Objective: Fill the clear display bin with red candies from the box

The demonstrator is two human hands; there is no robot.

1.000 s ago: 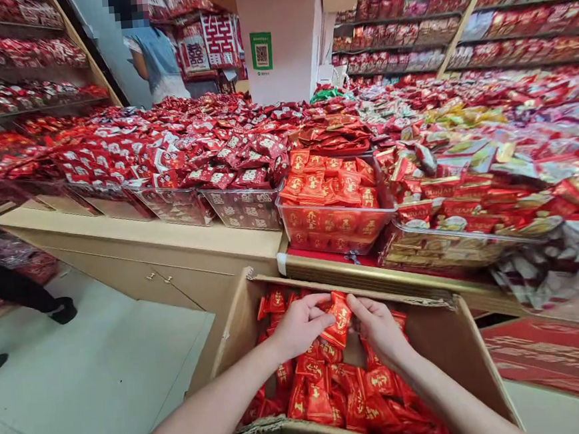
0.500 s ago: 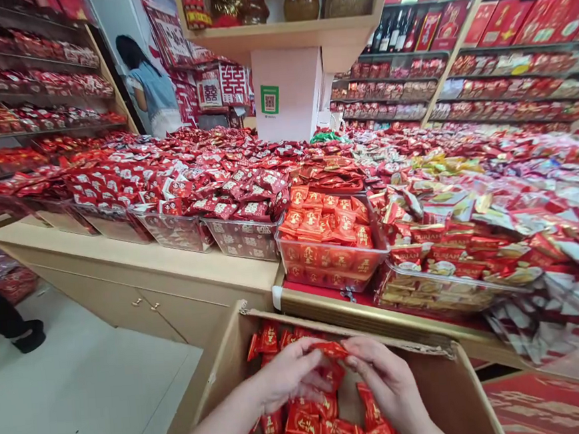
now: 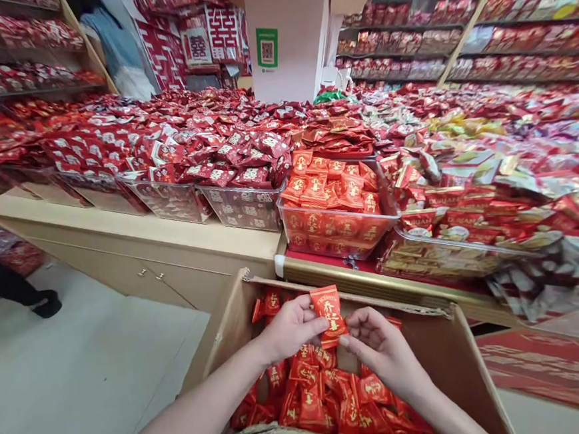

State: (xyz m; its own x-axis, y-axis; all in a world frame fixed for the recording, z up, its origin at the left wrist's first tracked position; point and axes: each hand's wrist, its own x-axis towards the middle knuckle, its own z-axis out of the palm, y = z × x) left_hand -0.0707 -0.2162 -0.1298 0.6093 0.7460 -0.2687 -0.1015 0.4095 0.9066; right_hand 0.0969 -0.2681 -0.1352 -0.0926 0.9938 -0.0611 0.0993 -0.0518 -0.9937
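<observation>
My left hand [image 3: 292, 327] pinches a small red wrapped candy [image 3: 329, 315] along its left side. The wrapper stands upright, its gold characters facing me. At its lower right corner, the thumb of my right hand [image 3: 380, 343] touches the same candy, with the other fingers curled beside it. Both hands are over an open cardboard box [image 3: 429, 336]. Inside lie many matching red candies [image 3: 328, 391], piled loosely.
Beyond the box, a clear plastic bin [image 3: 340, 229] of similar red candies stands on the counter [image 3: 169, 220]. More filled bins [image 3: 241, 207] line both sides. A white pillar [image 3: 283, 37] rises behind. At far left, a person's leg [image 3: 8, 282] shows on the floor.
The candy has turned from lying nearly flat to upright, its printed front now facing me. My right hand's grip has shifted to the lower corner. The view has tilted downward.
</observation>
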